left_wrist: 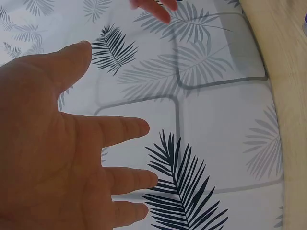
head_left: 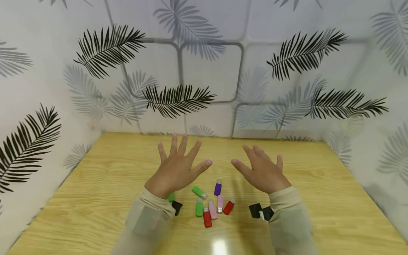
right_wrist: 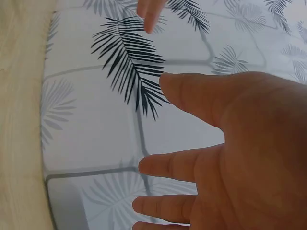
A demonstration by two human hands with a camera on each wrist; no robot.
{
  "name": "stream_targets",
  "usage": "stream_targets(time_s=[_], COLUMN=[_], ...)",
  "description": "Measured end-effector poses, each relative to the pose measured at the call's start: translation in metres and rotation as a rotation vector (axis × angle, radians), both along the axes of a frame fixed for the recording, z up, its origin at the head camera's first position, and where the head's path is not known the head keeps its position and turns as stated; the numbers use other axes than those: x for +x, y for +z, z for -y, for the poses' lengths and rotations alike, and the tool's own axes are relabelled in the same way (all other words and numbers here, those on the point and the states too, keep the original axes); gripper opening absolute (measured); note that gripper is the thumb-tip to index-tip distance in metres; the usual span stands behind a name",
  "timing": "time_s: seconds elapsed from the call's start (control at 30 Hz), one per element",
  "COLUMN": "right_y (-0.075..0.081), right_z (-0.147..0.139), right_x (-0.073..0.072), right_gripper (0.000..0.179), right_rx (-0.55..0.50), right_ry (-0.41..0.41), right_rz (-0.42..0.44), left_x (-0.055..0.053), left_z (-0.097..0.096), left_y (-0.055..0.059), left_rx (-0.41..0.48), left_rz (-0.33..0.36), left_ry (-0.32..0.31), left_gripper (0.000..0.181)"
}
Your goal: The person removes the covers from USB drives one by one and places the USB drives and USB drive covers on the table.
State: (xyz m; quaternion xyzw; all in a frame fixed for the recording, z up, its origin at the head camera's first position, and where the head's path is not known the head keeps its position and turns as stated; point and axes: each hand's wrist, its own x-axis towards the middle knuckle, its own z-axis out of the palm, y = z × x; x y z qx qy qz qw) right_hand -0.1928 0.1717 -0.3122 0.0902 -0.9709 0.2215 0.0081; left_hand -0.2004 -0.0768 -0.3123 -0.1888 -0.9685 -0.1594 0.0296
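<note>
Both hands are raised over the wooden table with fingers spread, holding nothing. My left hand [head_left: 176,170] is left of a loose group of USB flash drives, its palm visible in the left wrist view. Across from it, my right hand [head_left: 264,170] points its thumb toward the left one. The group has a purple flash drive [head_left: 218,188], a green one lying slanted [head_left: 198,191], an upright green one [head_left: 199,208], two pink ones [head_left: 220,202] and two red ones [head_left: 207,219]. Another green piece [head_left: 171,197] is mostly hidden by the left wrist.
The wooden table [head_left: 111,166] ends at a pale leaf-patterned curtain [head_left: 210,78], which also hangs along both sides. Dark angular pieces [head_left: 255,210] show beside the sleeves. A bright reflection lies on the table's near part.
</note>
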Motion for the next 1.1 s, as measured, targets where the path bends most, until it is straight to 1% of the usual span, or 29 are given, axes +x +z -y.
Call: stream_targets(time_s=[0.1,0.2,0.37,0.47,0.57,0.6,0.73,0.83,0.87,0.97,1.1], right_y=[-0.003,-0.005,-0.007,-0.009,-0.010,-0.010,-0.009,-0.006,-0.006,-0.003,-0.001], right_z=[0.007,0.007,0.009,0.009,0.008,0.007,0.007,0.006,0.005,0.004,0.002], right_x=[-0.003,-0.003,-0.006,-0.006,-0.004,-0.004,-0.003,-0.001,-0.001,0.000,0.002], right_gripper=[0.080,0.079,0.077,0.075,0.070,0.068,0.064,0.062,0.062,0.060,0.052], right_rx=[0.008,0.004,0.003,0.022,0.033,0.034,0.042,0.038,0.024,-0.043,-0.117], right_ry=[0.002,0.001,0.020,0.042,0.061,0.063,0.071,0.071,0.073,0.070,0.062], right_rz=[0.013,0.019,0.022,0.080,0.121,0.127,0.110,0.109,0.123,0.180,0.243], left_x=[0.001,0.002,0.008,0.012,0.015,0.016,0.019,0.020,0.021,0.021,0.022], left_z=[0.003,-0.002,-0.011,-0.016,-0.021,-0.022,-0.025,-0.029,-0.031,-0.039,-0.055], left_y=[0.003,0.005,0.007,0.005,0.001,0.000,-0.004,-0.006,-0.007,-0.011,-0.021], left_rx=[-0.002,-0.014,-0.026,-0.033,-0.012,-0.003,0.050,0.061,0.059,0.008,-0.110], left_rz=[-0.001,-0.004,0.001,0.027,0.064,0.076,0.125,0.153,0.168,0.183,0.163], left_ry=[0.000,-0.009,-0.058,-0.087,-0.105,-0.109,-0.134,-0.196,-0.219,-0.275,-0.316], left_gripper=[0.077,0.077,0.078,0.079,0.079,0.079,0.083,0.090,0.092,0.093,0.091])
